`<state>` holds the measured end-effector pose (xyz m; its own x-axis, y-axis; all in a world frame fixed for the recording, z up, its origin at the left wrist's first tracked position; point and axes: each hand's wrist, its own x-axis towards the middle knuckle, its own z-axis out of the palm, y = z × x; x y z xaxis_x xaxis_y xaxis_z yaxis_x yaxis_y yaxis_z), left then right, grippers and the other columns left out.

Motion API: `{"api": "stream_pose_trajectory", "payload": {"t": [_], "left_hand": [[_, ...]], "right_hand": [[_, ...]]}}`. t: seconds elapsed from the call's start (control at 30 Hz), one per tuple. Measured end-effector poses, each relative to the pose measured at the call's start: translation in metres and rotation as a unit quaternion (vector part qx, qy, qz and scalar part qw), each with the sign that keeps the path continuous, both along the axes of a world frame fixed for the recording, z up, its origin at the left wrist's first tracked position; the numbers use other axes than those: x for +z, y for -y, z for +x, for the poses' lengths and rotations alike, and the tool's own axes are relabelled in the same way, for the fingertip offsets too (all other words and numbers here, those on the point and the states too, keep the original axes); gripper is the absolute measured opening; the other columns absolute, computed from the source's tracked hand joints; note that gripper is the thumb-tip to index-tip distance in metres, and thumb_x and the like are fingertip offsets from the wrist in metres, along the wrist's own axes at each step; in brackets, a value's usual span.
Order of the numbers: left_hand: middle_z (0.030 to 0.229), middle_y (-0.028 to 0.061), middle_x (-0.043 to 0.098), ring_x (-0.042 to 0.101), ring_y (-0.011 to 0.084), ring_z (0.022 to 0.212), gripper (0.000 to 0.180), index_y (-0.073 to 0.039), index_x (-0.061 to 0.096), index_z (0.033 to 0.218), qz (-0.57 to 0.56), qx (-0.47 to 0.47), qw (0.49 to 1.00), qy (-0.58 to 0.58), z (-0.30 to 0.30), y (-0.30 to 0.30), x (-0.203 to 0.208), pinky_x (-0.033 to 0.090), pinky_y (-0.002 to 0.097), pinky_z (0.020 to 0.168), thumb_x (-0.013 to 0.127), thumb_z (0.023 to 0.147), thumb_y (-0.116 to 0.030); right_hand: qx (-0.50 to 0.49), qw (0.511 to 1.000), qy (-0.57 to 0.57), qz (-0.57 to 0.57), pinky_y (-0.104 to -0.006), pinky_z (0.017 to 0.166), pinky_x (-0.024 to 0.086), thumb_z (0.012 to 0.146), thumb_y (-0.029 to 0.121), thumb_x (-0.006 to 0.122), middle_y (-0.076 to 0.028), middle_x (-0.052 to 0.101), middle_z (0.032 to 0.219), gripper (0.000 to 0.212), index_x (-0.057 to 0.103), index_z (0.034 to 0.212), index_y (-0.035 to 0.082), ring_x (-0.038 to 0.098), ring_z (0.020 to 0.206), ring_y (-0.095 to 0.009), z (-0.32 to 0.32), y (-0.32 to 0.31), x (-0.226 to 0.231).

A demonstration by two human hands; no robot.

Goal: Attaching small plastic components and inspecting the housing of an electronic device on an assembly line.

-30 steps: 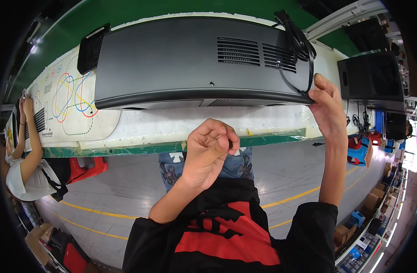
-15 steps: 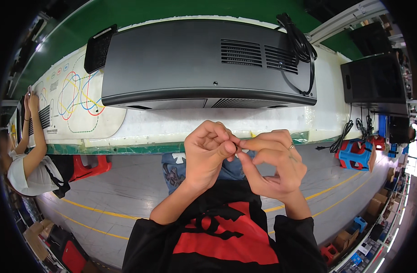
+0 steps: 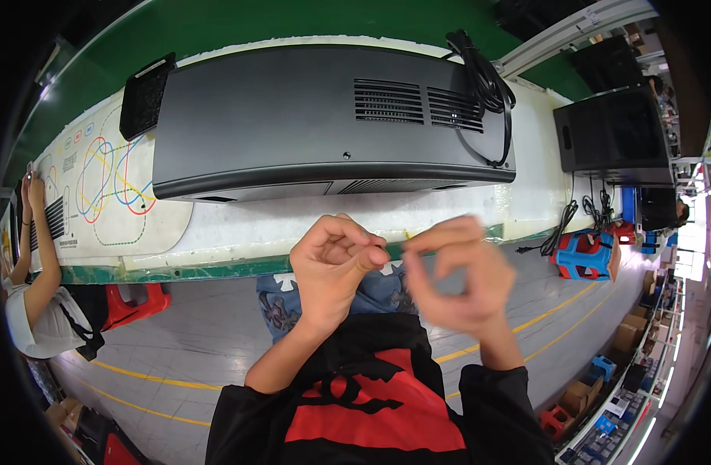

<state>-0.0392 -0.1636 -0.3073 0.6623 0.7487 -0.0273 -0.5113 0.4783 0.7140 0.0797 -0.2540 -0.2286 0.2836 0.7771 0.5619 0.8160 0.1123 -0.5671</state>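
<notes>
My left hand (image 3: pixel 330 267) hovers at the near edge of the bench with thumb and forefinger pinched together. Whatever sits in that pinch is too small to make out. A short gap to the right is my right hand (image 3: pixel 464 279), smeared by motion, its thumb and forefinger curved toward the left hand. I cannot tell whether it holds anything. Beyond both hands a long dark grey appliance housing (image 3: pixel 254 116) lies on the white bench top (image 3: pixel 247 221), touched by neither hand. Two slotted vents (image 3: pixel 388 101) and a small hole (image 3: pixel 346 156) show on its upper face.
A coiled black power cord (image 3: pixel 483 81) rests on the housing's right end. At its left stands a black tray-like part (image 3: pixel 146 97) beside a printed mat (image 3: pixel 111 186). Another person (image 3: pixel 49 298) works at far left. A black cabinet (image 3: pixel 612 132) stands right; stools (image 3: pixel 584 256) sit below.
My hands have come apart; before, their fingertips met around a small dark thing. The right hand is now blurred by movement. The whole view has shifted slightly, with the housing appearing further left.
</notes>
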Motion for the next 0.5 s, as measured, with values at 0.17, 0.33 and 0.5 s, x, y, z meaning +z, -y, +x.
{"api": "stream_pose_trajectory", "payload": {"t": [0.17, 0.33, 0.5], "left_hand": [[0.084, 0.0085, 0.061, 0.063, 0.0125, 0.074, 0.019, 0.001, 0.056, 0.088, -0.015, -0.003, 1.0, 0.01, -0.007, -0.004, -0.004, 0.053, 0.0226, 0.063, 0.072, 0.079, 0.003], [0.083, 0.0082, 0.061, 0.062, 0.0118, 0.073, 0.018, 0.001, 0.056, 0.087, -0.008, 0.006, 1.0, -0.008, -0.016, -0.002, -0.016, 0.052, 0.0221, 0.063, 0.072, 0.08, 0.001], [0.081, 0.0077, 0.06, 0.062, 0.0116, 0.072, 0.018, 0.001, 0.056, 0.087, -0.029, 0.004, 0.999, -0.016, -0.022, -0.002, -0.022, 0.052, 0.021, 0.063, 0.073, 0.08, 0.001]], "right_hand": [[-0.064, 0.986, 0.15, -0.041, -0.0292, 0.065, 0.044, 0.068, -0.011, 0.067, -0.007, 0.067, 0.08, 0.033, 0.04, 0.073, 0.007, 0.054, 0.069, -0.02, 0.078, -0.001, 0.052], [0.032, 0.933, 0.278, -0.225, -0.033, 0.069, 0.041, 0.066, -0.012, 0.063, -0.008, 0.059, 0.075, 0.029, 0.041, 0.073, 0.006, 0.05, 0.073, -0.025, 0.091, -0.018, 0.077], [0.058, 0.883, 0.378, -0.273, -0.0354, 0.067, 0.04, 0.068, -0.012, 0.063, -0.008, 0.053, 0.07, 0.024, 0.046, 0.077, 0.004, 0.049, 0.072, -0.027, 0.082, -0.031, 0.084]]}}
